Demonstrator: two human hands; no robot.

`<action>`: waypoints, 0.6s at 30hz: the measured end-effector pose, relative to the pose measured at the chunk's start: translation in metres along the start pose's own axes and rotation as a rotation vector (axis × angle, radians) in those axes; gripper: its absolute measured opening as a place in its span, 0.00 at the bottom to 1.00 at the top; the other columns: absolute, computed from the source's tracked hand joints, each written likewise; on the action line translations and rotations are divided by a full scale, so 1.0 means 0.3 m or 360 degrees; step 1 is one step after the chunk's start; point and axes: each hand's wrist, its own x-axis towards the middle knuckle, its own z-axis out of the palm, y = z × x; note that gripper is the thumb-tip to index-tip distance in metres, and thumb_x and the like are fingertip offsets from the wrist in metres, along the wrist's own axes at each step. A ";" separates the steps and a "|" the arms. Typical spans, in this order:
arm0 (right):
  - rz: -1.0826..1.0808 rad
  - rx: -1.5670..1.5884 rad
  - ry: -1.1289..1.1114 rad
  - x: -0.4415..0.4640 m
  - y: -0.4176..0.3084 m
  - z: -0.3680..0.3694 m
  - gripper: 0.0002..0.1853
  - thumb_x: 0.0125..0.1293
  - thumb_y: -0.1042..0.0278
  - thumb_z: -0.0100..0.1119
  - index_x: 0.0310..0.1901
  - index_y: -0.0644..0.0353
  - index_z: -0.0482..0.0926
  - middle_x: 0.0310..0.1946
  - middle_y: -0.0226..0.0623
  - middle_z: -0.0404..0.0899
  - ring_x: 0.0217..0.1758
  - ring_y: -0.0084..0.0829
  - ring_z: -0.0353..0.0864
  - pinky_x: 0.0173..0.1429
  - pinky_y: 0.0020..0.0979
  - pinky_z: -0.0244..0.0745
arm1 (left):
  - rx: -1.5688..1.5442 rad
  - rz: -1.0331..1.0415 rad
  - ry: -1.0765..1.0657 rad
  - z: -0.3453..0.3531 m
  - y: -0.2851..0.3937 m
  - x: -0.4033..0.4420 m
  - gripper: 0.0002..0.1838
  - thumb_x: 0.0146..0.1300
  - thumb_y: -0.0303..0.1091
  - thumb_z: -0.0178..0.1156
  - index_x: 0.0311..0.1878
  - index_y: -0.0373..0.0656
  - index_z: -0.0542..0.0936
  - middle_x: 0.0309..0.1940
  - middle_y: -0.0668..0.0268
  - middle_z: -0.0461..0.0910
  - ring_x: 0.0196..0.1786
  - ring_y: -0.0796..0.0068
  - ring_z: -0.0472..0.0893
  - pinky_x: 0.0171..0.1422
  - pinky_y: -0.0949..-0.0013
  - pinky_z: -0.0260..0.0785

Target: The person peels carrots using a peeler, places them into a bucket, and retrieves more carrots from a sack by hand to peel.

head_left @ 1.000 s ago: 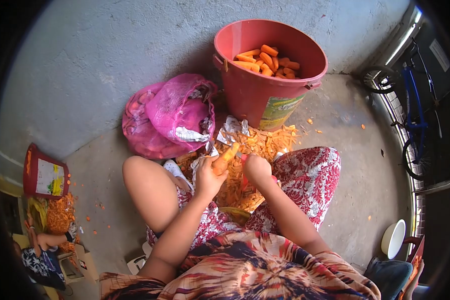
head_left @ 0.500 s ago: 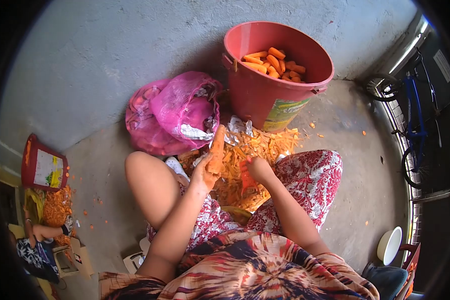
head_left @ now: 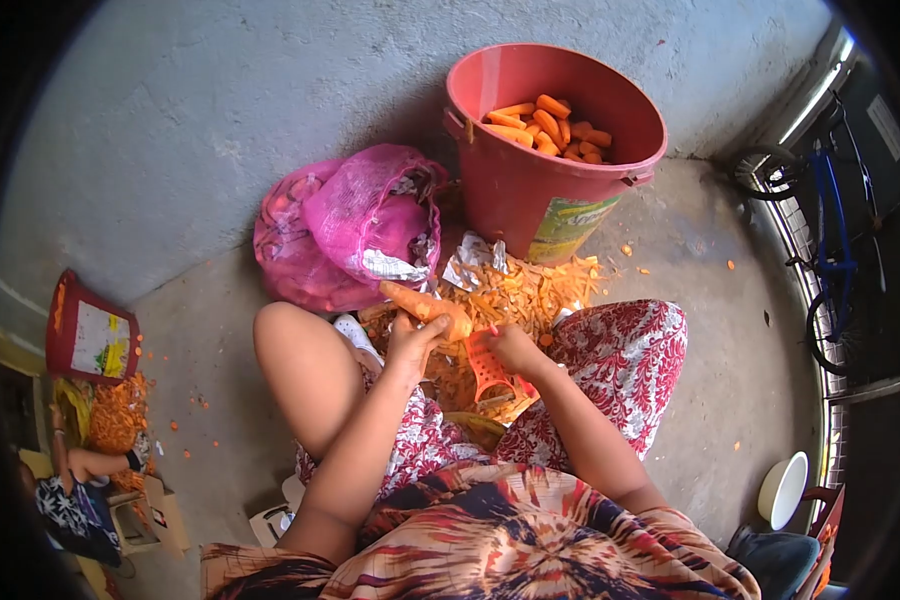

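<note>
My left hand (head_left: 408,348) is closed round a carrot (head_left: 428,308), whose narrow end points up and to the left. Its thick end lies close to an orange plastic peeler (head_left: 486,370) with holes in it. My right hand (head_left: 515,350) grips that peeler; whether its blade touches the carrot I cannot tell. Below both hands, between my legs, spreads a heap of carrot peelings (head_left: 530,290). Just beyond my left hand rests a pink mesh bag (head_left: 320,240), its mouth open, with carrots showing dimly through it.
A big red bucket (head_left: 530,200) holding peeled carrots (head_left: 555,125) stands by the wall. At far left another person (head_left: 75,500) sits near a second red bucket (head_left: 65,325) and more peelings (head_left: 120,415). A white basin (head_left: 782,490) and a blue bicycle (head_left: 835,240) are on the right.
The carrot has swung from nearly upright to tilted left, its thick end now towards my right hand. The peeler has turned and sits nearer the carrot.
</note>
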 end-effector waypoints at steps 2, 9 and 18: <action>0.0023 0.0350 -0.0053 0.004 0.028 0.032 0.15 0.57 0.62 0.48 0.32 0.69 0.74 0.24 0.43 0.76 0.27 0.33 0.75 0.33 0.32 0.68 | -0.0353 -0.0111 -0.0061 0.005 -0.002 -0.003 0.29 0.55 0.38 0.56 0.57 0.41 0.56 0.52 0.61 0.63 0.56 0.64 0.64 0.56 0.53 0.59; 0.0282 0.0992 -0.0213 0.027 0.025 0.055 0.10 0.59 0.70 0.48 0.38 0.67 0.72 0.28 0.35 0.75 0.26 0.26 0.75 0.28 0.28 0.70 | -0.0426 -0.0079 0.0048 0.038 -0.007 -0.008 0.25 0.59 0.47 0.49 0.55 0.44 0.59 0.54 0.59 0.61 0.58 0.62 0.61 0.60 0.50 0.52; 0.0326 0.1504 -0.0065 -0.021 -0.071 -0.023 0.11 0.58 0.73 0.42 0.41 0.70 0.68 0.29 0.41 0.75 0.27 0.30 0.76 0.29 0.31 0.72 | 0.0157 0.0045 0.0035 0.008 0.058 -0.019 0.16 0.55 0.31 0.56 0.46 0.40 0.66 0.40 0.63 0.73 0.42 0.70 0.75 0.47 0.62 0.68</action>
